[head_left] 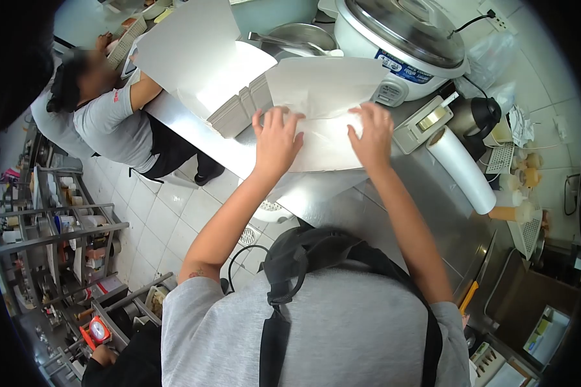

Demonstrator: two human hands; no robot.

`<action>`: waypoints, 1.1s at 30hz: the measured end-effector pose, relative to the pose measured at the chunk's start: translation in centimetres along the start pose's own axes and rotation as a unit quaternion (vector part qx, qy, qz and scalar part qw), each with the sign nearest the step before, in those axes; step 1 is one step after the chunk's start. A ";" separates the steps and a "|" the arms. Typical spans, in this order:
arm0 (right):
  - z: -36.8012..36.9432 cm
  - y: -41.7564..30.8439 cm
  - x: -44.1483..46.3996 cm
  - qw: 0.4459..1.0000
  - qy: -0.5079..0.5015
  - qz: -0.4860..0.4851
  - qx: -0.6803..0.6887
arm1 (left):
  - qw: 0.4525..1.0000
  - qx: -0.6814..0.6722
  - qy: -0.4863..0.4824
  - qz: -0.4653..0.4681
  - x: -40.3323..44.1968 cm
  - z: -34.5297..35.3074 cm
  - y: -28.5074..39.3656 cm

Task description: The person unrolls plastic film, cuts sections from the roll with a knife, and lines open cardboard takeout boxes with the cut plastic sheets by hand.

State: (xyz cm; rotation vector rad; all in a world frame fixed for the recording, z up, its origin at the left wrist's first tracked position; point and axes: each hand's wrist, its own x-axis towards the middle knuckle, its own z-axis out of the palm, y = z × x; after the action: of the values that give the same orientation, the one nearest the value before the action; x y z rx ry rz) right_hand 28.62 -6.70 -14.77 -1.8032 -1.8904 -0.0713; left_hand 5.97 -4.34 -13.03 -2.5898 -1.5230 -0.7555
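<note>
A white cardboard box [326, 151], part folded, lies on the steel counter before me, its back panel [332, 80] raised. At its left side is my left hand [276, 140], fingers curled onto the card and thumb set apart. My right hand [373, 137] grips the right side in the same way, fingertips at the crease below the back panel. Close to my left fingers stands a stack of folded cardboard [242, 109], with large white sheets [193, 51] leaning above it. The undersides of the box walls are hidden.
A rice cooker [400, 45] and a metal pan with tongs [300, 39] stand behind. On the right are a tape dispenser [425, 124], a plastic film roll [461, 169] and a kettle [474, 116]. A co-worker [110, 116] works at the left; shelving [64, 232] holds kitchen goods.
</note>
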 end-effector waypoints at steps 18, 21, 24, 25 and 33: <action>-2.1 4.7 -2.2 0.922 0.077 0.201 0.323 | 0.991 -0.075 -0.086 0.067 -1.6 -2.6 -3.0; -2.0 3.9 -3.3 0.914 0.117 0.200 0.333 | 0.994 -0.059 -0.078 0.053 -1.8 -2.6 -3.0; -0.4 4.6 -2.8 0.900 0.142 0.203 0.359 | 0.996 -0.039 -0.015 0.082 -0.6 -1.7 -2.7; 0.2 5.0 -1.7 0.896 0.149 0.192 0.371 | 0.995 -0.026 -0.020 0.097 -0.2 -1.3 -2.8; 0.2 4.9 -1.1 0.892 0.168 0.154 0.390 | 0.992 -0.086 0.031 0.082 -0.1 -0.5 -3.3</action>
State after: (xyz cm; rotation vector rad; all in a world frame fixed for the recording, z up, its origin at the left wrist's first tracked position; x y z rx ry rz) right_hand 33.18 -7.05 -16.91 -1.3731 -1.1212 0.4089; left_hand 3.03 -2.86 -13.23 -2.7415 -1.2603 -0.9771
